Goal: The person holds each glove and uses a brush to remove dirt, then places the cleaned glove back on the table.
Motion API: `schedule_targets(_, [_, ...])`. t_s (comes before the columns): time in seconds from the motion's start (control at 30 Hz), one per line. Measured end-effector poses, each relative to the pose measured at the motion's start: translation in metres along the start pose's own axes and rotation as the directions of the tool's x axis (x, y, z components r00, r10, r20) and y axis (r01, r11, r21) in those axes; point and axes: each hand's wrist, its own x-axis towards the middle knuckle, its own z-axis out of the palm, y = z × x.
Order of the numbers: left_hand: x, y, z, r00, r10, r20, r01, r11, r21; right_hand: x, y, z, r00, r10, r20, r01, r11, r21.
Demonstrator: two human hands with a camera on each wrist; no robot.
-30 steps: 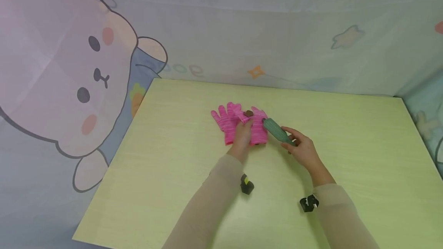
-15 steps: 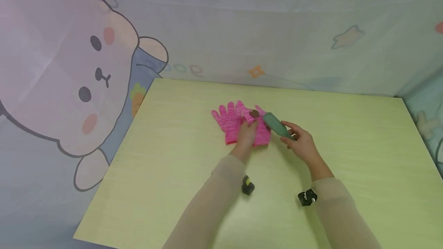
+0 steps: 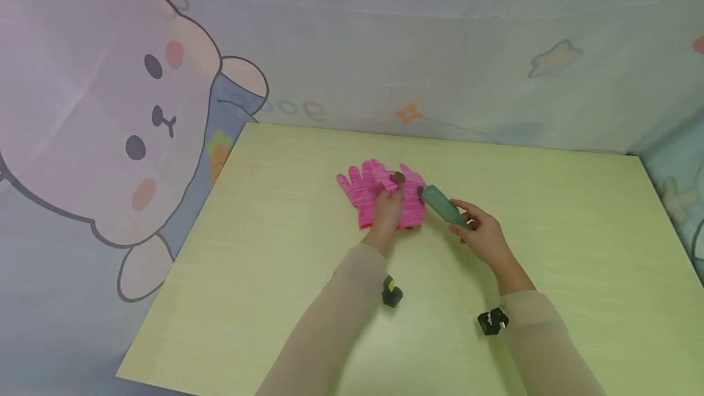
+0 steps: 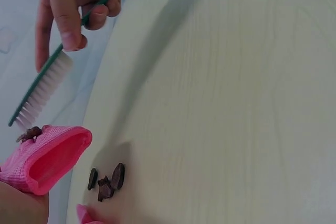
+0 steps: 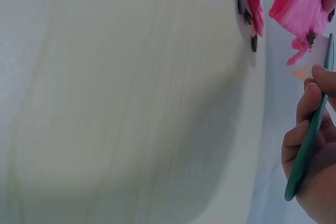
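My left hand (image 3: 387,209) pinches a pink knitted glove (image 3: 414,205), holding it raised with its cuff toward me. In my right hand (image 3: 486,238) is a green brush (image 3: 442,205), gripped by its handle, with white bristles (image 4: 46,88) facing the glove. A dark brown crumb (image 4: 30,134) clings to the glove right at the bristle tips. Another brown piece (image 3: 397,177) sits on the glove near my left fingers. The second pink glove (image 3: 359,195) lies flat on the table to the left, fingers pointing away.
Below the raised glove, several dark brown bits (image 4: 105,188) lie on the pale yellow-green table (image 3: 264,274). A cloth backdrop (image 3: 467,66) with cartoon prints hangs behind the table's far edge. Each wrist carries a small black device (image 3: 492,321).
The raised glove and my left hand shifted right, then back left. The brush moved slightly up and left, then back down and right, away from the glove's middle.
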Motion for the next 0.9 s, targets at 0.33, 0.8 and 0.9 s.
schedule_targets(0.33, [-0.004,-0.004,0.004,0.991,0.096,0.096,-0.117,0.963,0.241,0.006,-0.011,0.000,1.000,-0.019,-0.013,0.020,0.999,0.025])
schedule_targets(0.8, [-0.004,0.001,0.005,0.998,0.058,0.017,-0.060,0.990,0.124,0.004,-0.002,0.000,1.000,-0.017,-0.008,0.017,1.000,-0.007])
schedule_targets(0.9, [-0.002,0.001,0.005,0.999,0.038,-0.002,-0.038,0.994,0.102,0.003,0.000,-0.001,1.000,-0.016,-0.010,0.016,1.000,-0.013])
